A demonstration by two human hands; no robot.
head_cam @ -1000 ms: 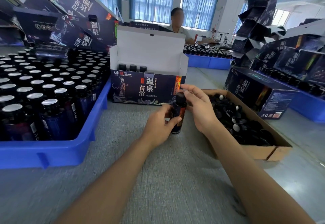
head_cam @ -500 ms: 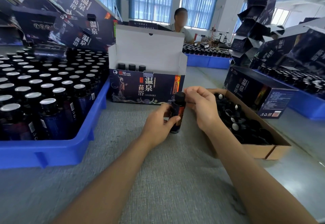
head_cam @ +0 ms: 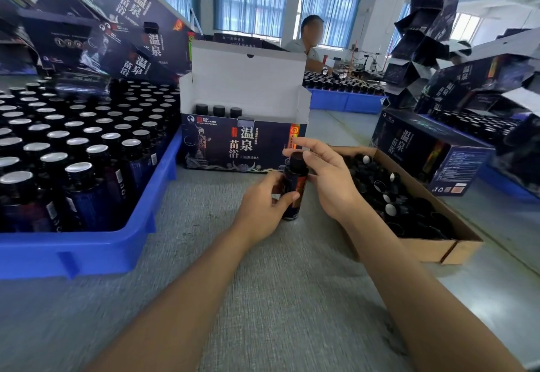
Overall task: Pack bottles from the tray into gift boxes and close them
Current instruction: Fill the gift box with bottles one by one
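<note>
Gripping bottle, left hand; right hand atop

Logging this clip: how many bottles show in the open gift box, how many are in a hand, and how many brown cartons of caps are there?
Boxed bottles showing in the open gift box: 3
Held bottle, gripped by the left hand: 1
Brown carton of caps: 1
Total: 5

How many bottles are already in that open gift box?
3 bottles, capped, side by side at the left end of the open gift box, behind its front wall; others may be hidden.
</note>
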